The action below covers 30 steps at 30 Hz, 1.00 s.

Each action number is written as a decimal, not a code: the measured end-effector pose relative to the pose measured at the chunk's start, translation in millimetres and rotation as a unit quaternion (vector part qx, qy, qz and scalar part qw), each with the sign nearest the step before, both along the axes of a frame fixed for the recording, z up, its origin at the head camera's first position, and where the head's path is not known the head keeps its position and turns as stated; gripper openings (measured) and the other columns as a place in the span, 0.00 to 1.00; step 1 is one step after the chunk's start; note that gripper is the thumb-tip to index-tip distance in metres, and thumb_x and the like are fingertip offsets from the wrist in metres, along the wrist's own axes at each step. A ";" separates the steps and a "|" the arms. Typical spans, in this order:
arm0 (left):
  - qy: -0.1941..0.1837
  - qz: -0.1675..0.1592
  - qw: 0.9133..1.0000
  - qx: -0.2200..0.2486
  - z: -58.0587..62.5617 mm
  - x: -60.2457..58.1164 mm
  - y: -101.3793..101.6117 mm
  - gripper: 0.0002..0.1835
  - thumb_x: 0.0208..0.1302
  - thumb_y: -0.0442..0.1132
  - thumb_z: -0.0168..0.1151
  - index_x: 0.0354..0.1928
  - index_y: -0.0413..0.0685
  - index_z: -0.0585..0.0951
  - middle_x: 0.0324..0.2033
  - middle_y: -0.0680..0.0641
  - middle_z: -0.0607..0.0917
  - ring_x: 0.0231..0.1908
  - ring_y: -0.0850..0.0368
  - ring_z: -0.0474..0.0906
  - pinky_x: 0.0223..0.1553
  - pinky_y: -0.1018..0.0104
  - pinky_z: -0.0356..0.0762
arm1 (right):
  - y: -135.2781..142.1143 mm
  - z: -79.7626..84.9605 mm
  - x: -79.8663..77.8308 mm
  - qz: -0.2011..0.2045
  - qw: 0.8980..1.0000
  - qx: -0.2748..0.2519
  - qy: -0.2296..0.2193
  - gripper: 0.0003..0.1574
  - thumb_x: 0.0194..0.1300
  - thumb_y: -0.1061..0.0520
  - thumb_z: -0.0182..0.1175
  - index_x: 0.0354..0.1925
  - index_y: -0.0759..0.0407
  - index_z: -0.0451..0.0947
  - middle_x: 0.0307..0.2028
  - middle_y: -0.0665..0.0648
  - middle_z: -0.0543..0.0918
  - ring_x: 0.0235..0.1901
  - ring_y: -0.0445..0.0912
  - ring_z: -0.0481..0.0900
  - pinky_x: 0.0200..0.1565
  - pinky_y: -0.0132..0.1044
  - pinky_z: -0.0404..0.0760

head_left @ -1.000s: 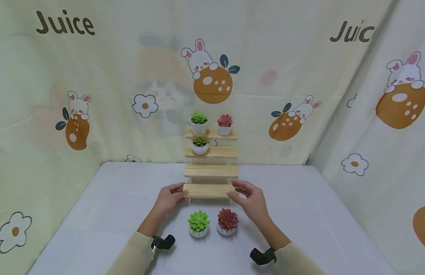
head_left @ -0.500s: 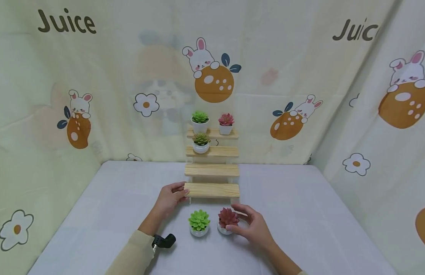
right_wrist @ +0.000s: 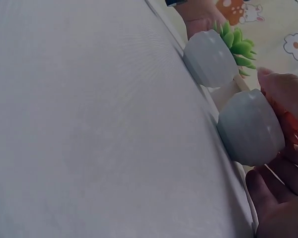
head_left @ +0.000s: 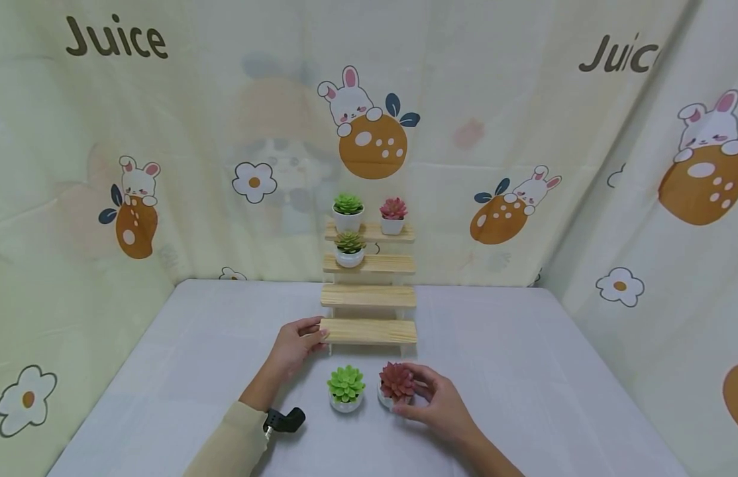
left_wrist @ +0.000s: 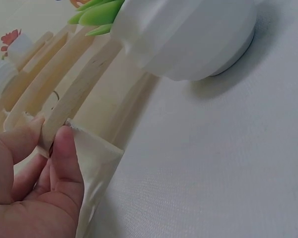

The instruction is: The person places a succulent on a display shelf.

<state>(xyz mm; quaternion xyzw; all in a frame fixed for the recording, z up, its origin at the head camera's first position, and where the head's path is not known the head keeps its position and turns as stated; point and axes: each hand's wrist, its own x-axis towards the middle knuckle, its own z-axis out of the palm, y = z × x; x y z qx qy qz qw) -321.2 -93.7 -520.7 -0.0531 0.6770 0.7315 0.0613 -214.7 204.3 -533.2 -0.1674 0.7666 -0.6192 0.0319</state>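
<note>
A tiered wooden plant stand rises at the middle of the table, seen from the front in the head view. My left hand pinches the left end of its lowest board between thumb and fingers. In front of the stand, my right hand curls thumb and fingers round the right side of a red potted succulent. Its white pot stands on the table. To its left is a bright green potted succulent, touched by neither hand.
The top board carries a green potted succulent and a pink one in a square white pot. A darker green succulent sits on the second board's left side. A printed curtain hangs behind the white-covered table.
My right hand has left the lowest board's right end and come down toward me to the red succulent, its fingers now round it. The left hand keeps its place on the board.
</note>
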 end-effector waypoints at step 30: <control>0.009 -0.008 1.000 0.013 -1.5 0.2 -0.3 0.23 0.57 0.30 0.65 0.57 0.38 0.75 0.43 0.40 0.78 0.34 0.55 0.81 0.39 0.64 0.86 | -6.7 18.0 -2.9 -0.062 0.997 -0.005 -0.045 0.37 0.41 0.63 0.76 0.52 0.62 0.76 0.50 0.62 0.80 0.47 0.42 0.81 0.49 0.30 0.82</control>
